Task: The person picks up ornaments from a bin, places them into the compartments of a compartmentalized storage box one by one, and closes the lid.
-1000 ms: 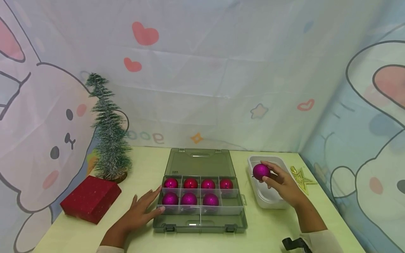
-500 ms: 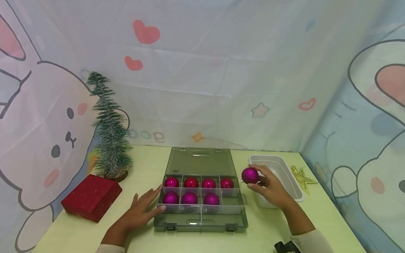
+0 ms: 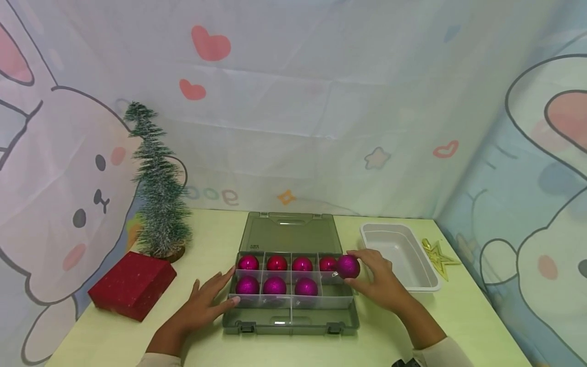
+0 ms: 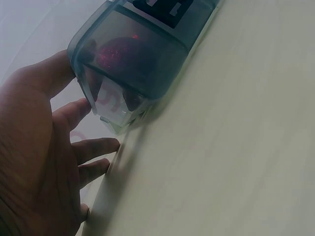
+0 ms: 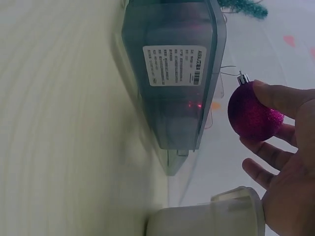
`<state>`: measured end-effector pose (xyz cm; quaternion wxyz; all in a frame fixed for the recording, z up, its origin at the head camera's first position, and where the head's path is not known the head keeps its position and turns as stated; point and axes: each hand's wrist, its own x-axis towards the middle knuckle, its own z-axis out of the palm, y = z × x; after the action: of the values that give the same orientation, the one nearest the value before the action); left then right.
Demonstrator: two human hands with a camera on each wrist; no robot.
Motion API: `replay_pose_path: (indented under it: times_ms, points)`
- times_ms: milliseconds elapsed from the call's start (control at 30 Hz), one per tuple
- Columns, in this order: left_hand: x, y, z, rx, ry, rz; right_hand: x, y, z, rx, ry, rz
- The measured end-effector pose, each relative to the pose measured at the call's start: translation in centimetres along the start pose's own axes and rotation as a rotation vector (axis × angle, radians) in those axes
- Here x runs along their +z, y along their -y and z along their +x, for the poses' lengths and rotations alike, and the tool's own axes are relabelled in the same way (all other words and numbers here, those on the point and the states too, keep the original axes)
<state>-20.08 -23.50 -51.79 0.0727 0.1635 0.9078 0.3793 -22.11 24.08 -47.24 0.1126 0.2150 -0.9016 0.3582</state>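
My right hand (image 3: pixel 378 280) pinches a glittery magenta Christmas ball (image 3: pixel 348 266) between thumb and fingers, its silver cap pointing left. In the head view this ball overlaps the right end of the box's back row; the right wrist view has it above the box rim. The green see-through compartment box (image 3: pixel 290 327) lies with its lid (image 3: pixel 293 237) folded back. Several shiny red and pink balls (image 3: pixel 276 263) fill its back row. Three glittery balls (image 3: pixel 274 286) sit in the middle row's left compartments. My left hand (image 3: pixel 202 308) touches the box's left side, fingers relaxed.
A white plastic tub (image 3: pixel 399 250) stands right of the box, with a gold star (image 3: pixel 439 259) beyond it. At the left are a small frosted Christmas tree (image 3: pixel 161 204) and a red gift box (image 3: pixel 133 285). A printed cloth (image 3: pixel 293 112) hangs behind the table.
My right hand has carried the magenta ball leftward and slightly down, from over the white tub to the box's right end. My left hand has stayed at the box's left side.
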Motion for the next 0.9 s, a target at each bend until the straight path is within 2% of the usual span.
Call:
replay_pose_path:
  times_ms: [267, 500, 900]
  points:
    - [0.1, 0.1, 0.0, 0.003, 0.006, -0.001, 0.5, 0.8, -0.2, 0.035, 0.059, -0.059]
    - [0.0, 0.2, 0.1, 0.002, 0.002, 0.003, 0.8, 1.0, -0.5, 0.038, 0.048, -0.07]
    - [0.0, 0.1, 0.2, -0.006, 0.004, 0.005, 2.1, 1.2, -0.8, -0.077, 0.052, -0.271]
